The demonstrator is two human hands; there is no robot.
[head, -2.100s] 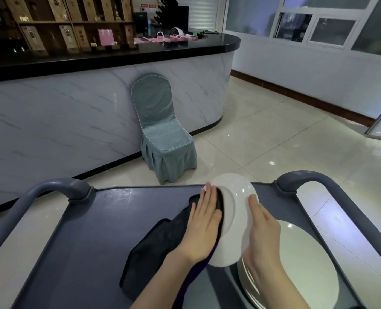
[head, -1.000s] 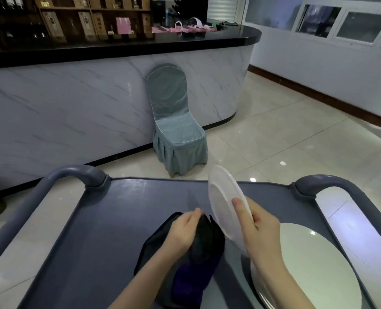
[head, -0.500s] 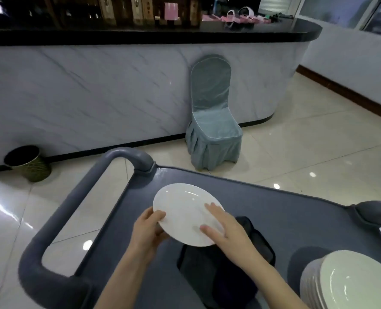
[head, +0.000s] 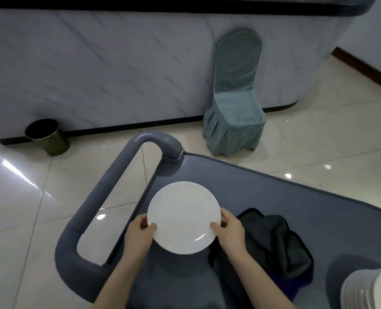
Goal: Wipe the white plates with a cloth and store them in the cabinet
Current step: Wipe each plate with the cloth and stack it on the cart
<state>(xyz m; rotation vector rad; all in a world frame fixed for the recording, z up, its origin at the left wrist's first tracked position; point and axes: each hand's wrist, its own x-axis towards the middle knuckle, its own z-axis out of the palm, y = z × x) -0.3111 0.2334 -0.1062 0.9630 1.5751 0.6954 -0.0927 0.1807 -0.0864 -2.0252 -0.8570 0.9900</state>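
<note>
The person holds 1 white plate with 2 hands, face up and nearly level, over the left part of the grey cart. The left hand grips the plate's left rim: the thumb lies on top and the fingers are curled under it. The right hand grips the right rim in the same way. The dark cloth lies crumpled on the cart just right of the plate, and no hand holds it. A stack of white plates stands at the right corner of the cart. On the tiled floor, a chair with a teal cover and a dark waste bin stand against the marble counter.
</note>
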